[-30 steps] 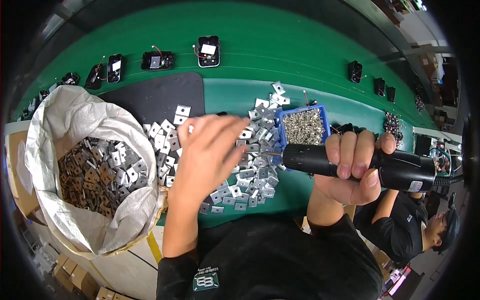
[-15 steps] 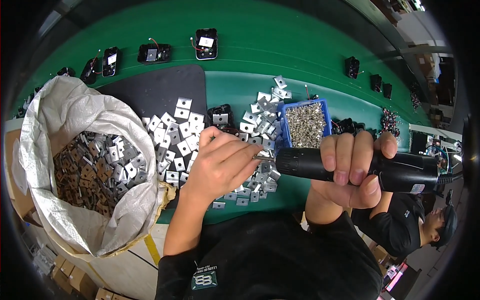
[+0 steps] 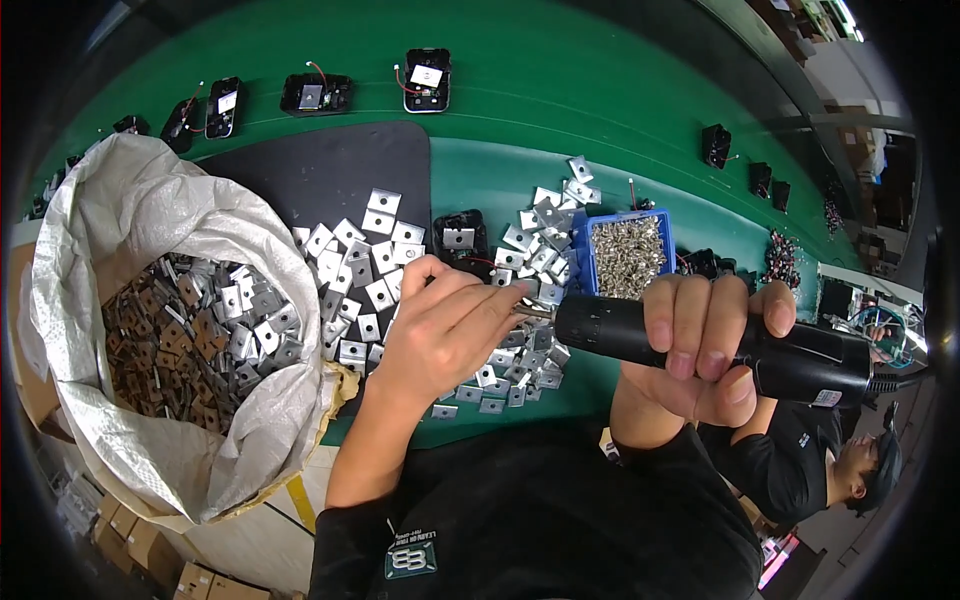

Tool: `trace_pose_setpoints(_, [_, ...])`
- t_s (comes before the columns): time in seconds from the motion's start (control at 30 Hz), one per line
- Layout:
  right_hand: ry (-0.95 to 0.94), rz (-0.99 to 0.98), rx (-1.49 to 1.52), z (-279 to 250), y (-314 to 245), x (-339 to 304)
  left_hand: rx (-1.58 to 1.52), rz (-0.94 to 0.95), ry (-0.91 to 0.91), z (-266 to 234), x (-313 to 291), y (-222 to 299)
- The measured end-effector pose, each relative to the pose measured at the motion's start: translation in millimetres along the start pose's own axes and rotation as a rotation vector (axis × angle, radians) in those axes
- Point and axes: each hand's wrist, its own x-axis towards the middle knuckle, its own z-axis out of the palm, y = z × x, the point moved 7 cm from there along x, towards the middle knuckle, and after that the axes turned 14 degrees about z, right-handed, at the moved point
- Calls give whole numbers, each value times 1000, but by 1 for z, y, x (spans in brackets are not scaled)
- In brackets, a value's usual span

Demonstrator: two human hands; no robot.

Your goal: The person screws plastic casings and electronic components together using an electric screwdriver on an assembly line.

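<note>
From the head view I saw the right hand [image 3: 700, 345] clamped around a black electric screwdriver [image 3: 700, 345], held level above the near edge of the green counter [image 3: 600, 110], its bit pointing left. The left hand [image 3: 445, 325] met that bit, fingertips pinched together at its tip; what they held I could not tell. Beneath both hands lay a scatter of square metal plates [image 3: 375, 270], spreading from a black mat [image 3: 330, 180] toward a blue tray of screws [image 3: 627, 255] just behind the screwdriver. A white sack [image 3: 150, 220] full of more plates crowded the left edge. Small black devices [image 3: 427, 78] lined the far side, and open green surface lay between them and the plates.
</note>
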Motion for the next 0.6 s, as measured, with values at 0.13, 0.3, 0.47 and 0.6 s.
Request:
trace_pose_setpoints(0.13, [2,3,4,-3,3,3,42,9,37,-3,0,-3])
trace_pose_setpoints(0.3, [9,7,-16,-2,8,3,46,10,48,-4,-2,-7])
trace_pose_setpoints(0.47, [26,6,27,-6,11,3,23,-20,54,-7,0,-9])
trace_pose_setpoints(0.6, [39,12,30,-7,15,4,56,-28,83,-9,-5,-10])
